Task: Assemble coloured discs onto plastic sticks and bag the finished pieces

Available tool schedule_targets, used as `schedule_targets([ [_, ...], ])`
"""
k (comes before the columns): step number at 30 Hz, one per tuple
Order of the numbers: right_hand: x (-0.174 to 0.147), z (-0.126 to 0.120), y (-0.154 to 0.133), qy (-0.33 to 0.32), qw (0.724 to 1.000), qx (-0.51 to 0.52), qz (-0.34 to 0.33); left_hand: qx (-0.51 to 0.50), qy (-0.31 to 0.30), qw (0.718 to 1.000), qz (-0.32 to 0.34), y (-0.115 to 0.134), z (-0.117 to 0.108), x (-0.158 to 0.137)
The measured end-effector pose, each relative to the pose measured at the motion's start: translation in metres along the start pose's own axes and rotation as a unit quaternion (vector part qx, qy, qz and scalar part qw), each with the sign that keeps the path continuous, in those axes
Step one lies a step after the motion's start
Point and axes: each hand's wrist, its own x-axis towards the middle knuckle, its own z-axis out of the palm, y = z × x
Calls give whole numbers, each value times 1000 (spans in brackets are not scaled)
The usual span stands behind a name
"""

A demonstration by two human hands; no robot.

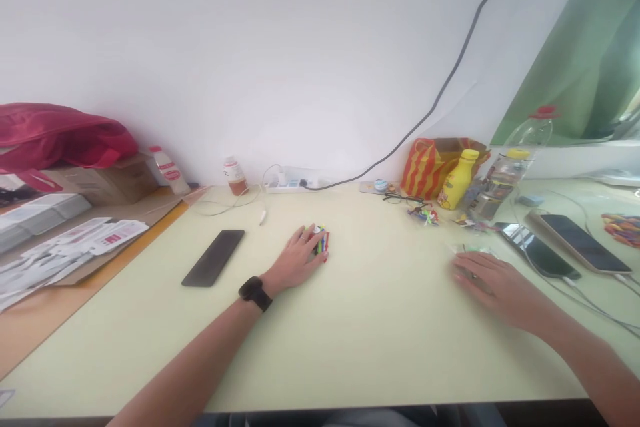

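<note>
My left hand (296,260), with a black watch (255,293) on its wrist, lies on the pale table. Its fingers and thumb close around a small multicoloured striped piece (323,245) with red, green, blue and white parts; the hand covers much of it. Farther right, my right hand (487,283) is low over the table, its fingers curved and blurred. Some clear plastic (475,250) shows just past its fingertips. Whether the fingers grip it cannot be made out. Small colourful pieces (423,215) lie beyond, between the hands.
A black phone (213,257) lies left of my left hand. At the back stand a power strip (291,185), a striped bag (425,163) and a yellow bottle (459,180). Two phones with cables, one a dark phone (540,250), lie right. Boxes and flat cartons (90,243) fill the left.
</note>
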Motion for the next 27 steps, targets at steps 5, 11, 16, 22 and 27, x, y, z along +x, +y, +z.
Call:
schedule_targets([
  [5, 5, -16, -9, 21, 999, 33, 16, -25, -25, 999, 32, 27, 0, -4],
  [11, 55, -44, -85, -103, 979, 163, -70, -57, -62, 992, 98, 73, 7, -10],
  [16, 105, -38, -134, -119, 965, 216, -89, -84, -83, 978, 170, 81, 1, -13],
  [22, 135, -8, -158, -93, 925, 350, -112, -145, -19, 980, 134, 57, -2, -9],
  [27, 132, 11, -159, -93, 916, 386, -60, -125, 55, 988, 75, 42, 8, -1],
])
